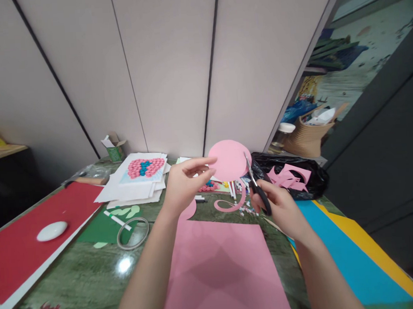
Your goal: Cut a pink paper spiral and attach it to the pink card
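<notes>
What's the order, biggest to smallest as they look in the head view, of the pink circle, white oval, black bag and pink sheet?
1. Pink sheet, running off the bottom edge; nearness to the camera enlarges it
2. Black bag
3. Pink circle
4. White oval

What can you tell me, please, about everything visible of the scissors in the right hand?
The scissors have black handles that look like plastic and slim, silvery blades that look like metal. The right hand grips the handles, partly hiding them. The blades point up and slightly left, at the right edge of the pink paper disc. How far they are open is unclear.
</notes>
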Motion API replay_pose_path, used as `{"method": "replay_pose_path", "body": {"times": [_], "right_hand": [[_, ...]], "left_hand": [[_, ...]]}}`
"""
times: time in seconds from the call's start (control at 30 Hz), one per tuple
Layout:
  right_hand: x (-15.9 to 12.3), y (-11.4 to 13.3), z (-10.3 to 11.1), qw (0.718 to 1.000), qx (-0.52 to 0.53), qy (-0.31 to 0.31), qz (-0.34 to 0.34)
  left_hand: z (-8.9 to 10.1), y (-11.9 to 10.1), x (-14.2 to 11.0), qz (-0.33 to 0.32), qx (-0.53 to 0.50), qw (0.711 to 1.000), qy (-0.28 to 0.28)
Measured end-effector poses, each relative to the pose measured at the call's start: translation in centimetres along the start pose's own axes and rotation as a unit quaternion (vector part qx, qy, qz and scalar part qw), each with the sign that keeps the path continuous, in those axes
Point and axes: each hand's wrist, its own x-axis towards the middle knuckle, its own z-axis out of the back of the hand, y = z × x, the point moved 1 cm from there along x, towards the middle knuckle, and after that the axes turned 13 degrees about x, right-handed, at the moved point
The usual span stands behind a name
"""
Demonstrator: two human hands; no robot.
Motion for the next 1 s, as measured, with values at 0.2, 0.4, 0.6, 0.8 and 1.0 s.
{"method": "replay_pose_path", "body": {"times": [0.2, 0.4, 0.6, 0.8, 1.0], "right_hand": [[0.01, -0.01, -0.1, 1.0, 0.003, 0.0, -0.006], [-0.08, -0.13, -0.13, 1.0, 0.006, -0.005, -0.011], [-0.09, -0.52, -0.09, 1.0, -0.002, -0.001, -0.007], [-0.09, -0.5, -0.08, 1.0, 0.001, 0.003, -0.015], [-0.15, 0.33, -0.23, 1.0, 0.021, 0.006, -0.017]], "left_hand": [[-0.04, -0.06, -0.03, 0.003, -0.006, 1.0, 0.001], [-0.05, -0.32, -0.08, 0.019, -0.034, 0.999, 0.015], [-0.3, -0.38, -0.12, 0.018, -0.053, 0.998, 0.019], [-0.5, -0.37, -0.21, 0.023, -0.033, 0.999, 0.007], [-0.37, -0.56, -0.19, 0.034, -0.033, 0.998, 0.045]]}}
